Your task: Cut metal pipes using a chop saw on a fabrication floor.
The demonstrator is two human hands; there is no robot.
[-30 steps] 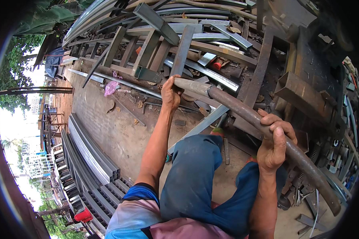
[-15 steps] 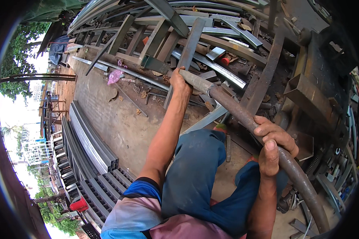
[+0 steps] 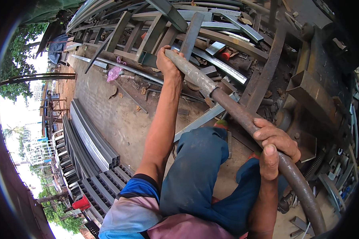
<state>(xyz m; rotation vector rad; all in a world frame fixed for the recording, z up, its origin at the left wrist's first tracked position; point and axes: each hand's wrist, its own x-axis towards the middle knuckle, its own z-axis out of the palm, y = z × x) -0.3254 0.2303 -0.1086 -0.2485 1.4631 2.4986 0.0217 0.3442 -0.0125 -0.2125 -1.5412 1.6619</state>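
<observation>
A long round steel pipe slants across in front of me, from the upper middle to the lower right. Its far part is a paler grey length, meeting the rusty brown part at a visible joint. My left hand is closed around the grey end. Further down, my right hand wraps over the brown part, thumb on the near side. Both hands touch the pipe, which passes above my blue-trousered knees.
Beyond the pipe lies a heap of steel tubes and offcuts. A rusty square tube juts out at right. Stacked metal channels lie on the concrete floor at left, near a red container.
My left hand has moved up and left with the grey end. More of the grey length shows between that hand and the joint. My right hand has stayed nearly in place.
</observation>
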